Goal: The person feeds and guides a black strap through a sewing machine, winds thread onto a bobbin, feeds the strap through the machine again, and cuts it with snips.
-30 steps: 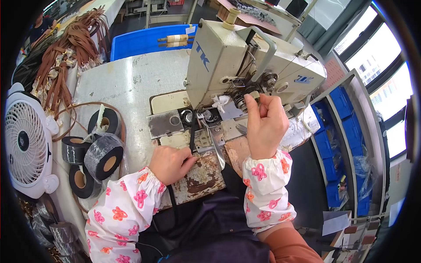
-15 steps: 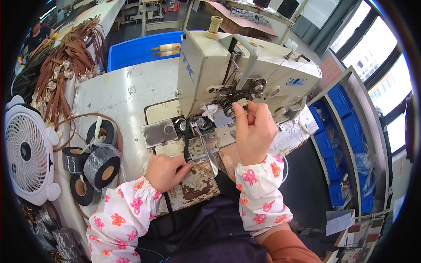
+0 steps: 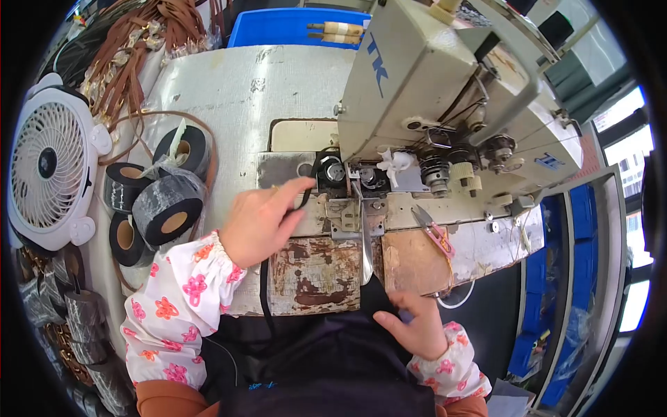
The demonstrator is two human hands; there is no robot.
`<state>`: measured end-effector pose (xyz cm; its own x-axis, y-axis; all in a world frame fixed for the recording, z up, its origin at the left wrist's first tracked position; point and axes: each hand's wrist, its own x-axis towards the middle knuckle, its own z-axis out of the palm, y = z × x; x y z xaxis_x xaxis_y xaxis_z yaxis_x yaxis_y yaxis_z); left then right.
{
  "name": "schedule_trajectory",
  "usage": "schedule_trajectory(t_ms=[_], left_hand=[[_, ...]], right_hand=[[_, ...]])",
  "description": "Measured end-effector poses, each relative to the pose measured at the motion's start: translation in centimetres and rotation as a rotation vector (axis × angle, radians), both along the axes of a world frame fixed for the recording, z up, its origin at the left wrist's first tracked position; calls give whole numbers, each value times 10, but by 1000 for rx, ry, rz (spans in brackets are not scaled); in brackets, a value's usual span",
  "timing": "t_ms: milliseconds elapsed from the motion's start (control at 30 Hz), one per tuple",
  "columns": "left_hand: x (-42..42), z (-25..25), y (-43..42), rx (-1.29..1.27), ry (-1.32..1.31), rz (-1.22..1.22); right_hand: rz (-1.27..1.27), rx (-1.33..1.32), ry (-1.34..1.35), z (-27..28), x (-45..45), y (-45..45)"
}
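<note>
My left hand [image 3: 264, 219] is beside the sewing machine's [image 3: 396, 83] work area, its index finger stretched out. A narrow black strip [image 3: 306, 197] runs from the clamp area into this hand, between thumb and index finger, and hangs down below the wrist [image 3: 265, 292]. My right hand [image 3: 415, 325] is low, in front of the bench edge, thumb and fingers apart and nothing visible in it. Close to it, a wider black band [image 3: 375, 295] hangs from a shiny metal guide [image 3: 367, 243]. Thread snips [image 3: 434, 233] with pink handles lie on the machine bed.
Several rolls of black tape [image 3: 167, 214] and a white fan [image 3: 52, 163] stand at the left. Brown straps [image 3: 132, 52] hang behind them. A blue bin [image 3: 278, 28] with wooden-looking rods sits at the back. Blue shelf bins [image 3: 531, 306] line the right.
My right hand has left the machine's knob and come down towards the bench edge. My left hand has moved up towards the clamp area. The view has tilted down, and the snips now show.
</note>
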<state>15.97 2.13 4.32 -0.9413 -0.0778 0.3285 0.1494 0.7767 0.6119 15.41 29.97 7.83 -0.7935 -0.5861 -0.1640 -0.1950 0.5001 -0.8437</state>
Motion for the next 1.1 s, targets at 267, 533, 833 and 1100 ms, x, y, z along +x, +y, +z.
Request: schedule_trajectory(t_ms=[267,533,833,1100], left_hand=[[-63,20,-25,521,-164,226],[-122,15,-38,764,-14,256],[-131,24,-49,719,121,271],[-132,30,-57,629,226,319]], right_hand=[[326,-35,-53,7,12,20],[359,-94,42,5,4,21],[347,-17,27,8,-12,0],[258,82,-40,-2,-8,5]])
